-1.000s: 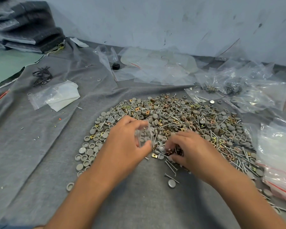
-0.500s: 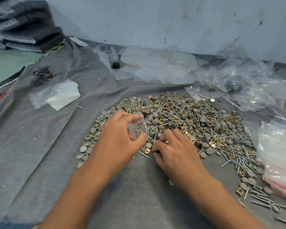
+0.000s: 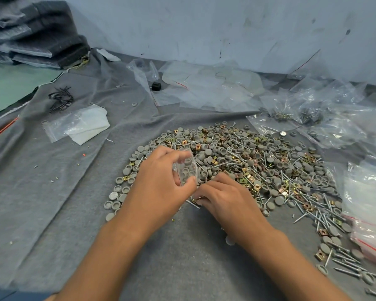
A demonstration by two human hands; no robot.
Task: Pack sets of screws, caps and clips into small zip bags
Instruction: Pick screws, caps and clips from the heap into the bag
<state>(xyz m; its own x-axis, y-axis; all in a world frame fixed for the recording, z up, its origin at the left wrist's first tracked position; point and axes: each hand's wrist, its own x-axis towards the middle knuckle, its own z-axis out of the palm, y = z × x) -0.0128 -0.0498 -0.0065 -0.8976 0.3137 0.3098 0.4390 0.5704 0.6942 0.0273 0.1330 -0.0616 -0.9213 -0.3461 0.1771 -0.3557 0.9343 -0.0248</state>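
- The left hand (image 3: pixel 161 187) pinches 1 small clear zip bag (image 3: pixel 186 168) upright above the near edge of the hardware pile (image 3: pixel 237 161).
- The right hand (image 3: pixel 224 196), fingers curled down, gathers screws and clips beside it.
- Judged step: filling 1 set; next, lift the pieces into the bag's mouth.

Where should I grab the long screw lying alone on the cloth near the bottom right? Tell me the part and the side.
Pinch the long screw at mid-shank from above, fingers on either long side. It lies flat on the gray cloth and the shank is bare there.
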